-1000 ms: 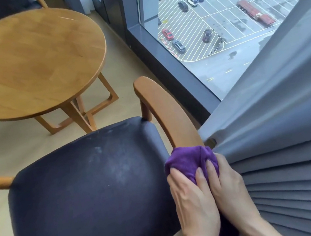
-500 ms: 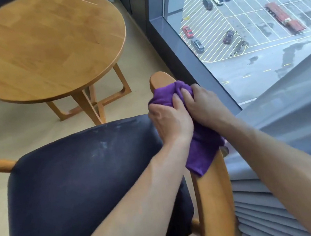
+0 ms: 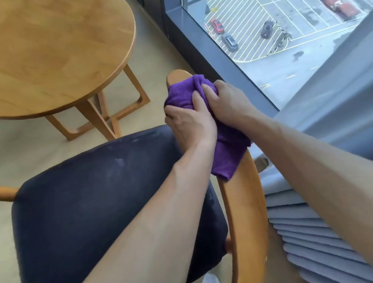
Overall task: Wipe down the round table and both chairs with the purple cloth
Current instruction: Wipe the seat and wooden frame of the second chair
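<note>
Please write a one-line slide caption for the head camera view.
Both hands, left hand and right hand, press the purple cloth around the chair's wooden armrest beside the round table.

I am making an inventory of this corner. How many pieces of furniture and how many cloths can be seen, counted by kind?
Round wooden table: 1
Chair with dark seat: 1
Purple cloth: 1
Total: 3
A dark shape at the top left edge could be a second chair; I cannot tell.

Bunched purple cloth (image 3: 179, 95) drapes over the wooden armrest (image 3: 243, 217) of the dark-seated chair (image 3: 93, 203).
</note>
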The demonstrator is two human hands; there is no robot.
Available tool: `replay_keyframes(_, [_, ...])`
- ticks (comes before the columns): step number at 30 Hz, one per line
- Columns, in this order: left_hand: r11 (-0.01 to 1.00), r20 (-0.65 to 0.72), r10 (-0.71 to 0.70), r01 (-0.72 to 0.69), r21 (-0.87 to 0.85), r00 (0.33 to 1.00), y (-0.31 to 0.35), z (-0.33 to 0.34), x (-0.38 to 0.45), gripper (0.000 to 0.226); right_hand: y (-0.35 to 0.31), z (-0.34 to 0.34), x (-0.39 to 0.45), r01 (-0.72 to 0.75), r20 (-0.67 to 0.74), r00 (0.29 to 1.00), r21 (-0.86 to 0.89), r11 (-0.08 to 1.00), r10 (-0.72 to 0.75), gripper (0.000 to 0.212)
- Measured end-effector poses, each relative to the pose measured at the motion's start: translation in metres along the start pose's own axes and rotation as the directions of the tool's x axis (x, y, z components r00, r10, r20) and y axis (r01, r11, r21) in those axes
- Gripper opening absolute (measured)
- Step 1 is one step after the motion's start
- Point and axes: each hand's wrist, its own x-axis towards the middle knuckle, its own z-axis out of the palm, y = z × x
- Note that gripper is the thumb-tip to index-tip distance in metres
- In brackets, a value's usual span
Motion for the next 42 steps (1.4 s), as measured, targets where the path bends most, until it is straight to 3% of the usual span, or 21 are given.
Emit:
replay_keyframes(14, [0.984, 0.179, 0.107, -0.13, 0.124, 0.978, -0.053, -0.029, -0.097, 0.058, 0.026, 0.004, -0.141, -0.213, -0.138, 0.962, 0.167, 0.963, 0.237, 0.031])
replay_keyframes(23, [0.953, 0.355, 0.131, -0.216, 0.211, 0.926, -0.09, -0.061, -0.145, 0.058, 0.027, 0.021, -0.223, -0.389, -0.16, 0.877, 0.317, 0.865, 0.453, 0.038])
replay_keyframes(30, [0.936, 0.576, 0.012, -0.213, 0.282, 0.817, -0.13, -0.109, -0.182, 0.058, 0.011, 0.048, -0.301, -0.42, -0.228, 0.798, 0.453, 0.786, 0.558, 0.033])
replay_keyframes(38, [0.782, 0.764, -0.12, -0.414, 0.466, 0.634, -0.143, -0.172, -0.194, 0.064, -0.028, 0.073, -0.371, -0.637, -0.037, 0.637, 0.538, 0.553, 0.77, 0.044])
replay_keyframes(42, [0.717, 0.812, -0.134, -0.51, 0.475, 0.568, -0.142, -0.201, -0.198, 0.064, -0.047, 0.078, -0.39, -0.705, 0.015, 0.56, 0.533, 0.467, 0.829, 0.048])
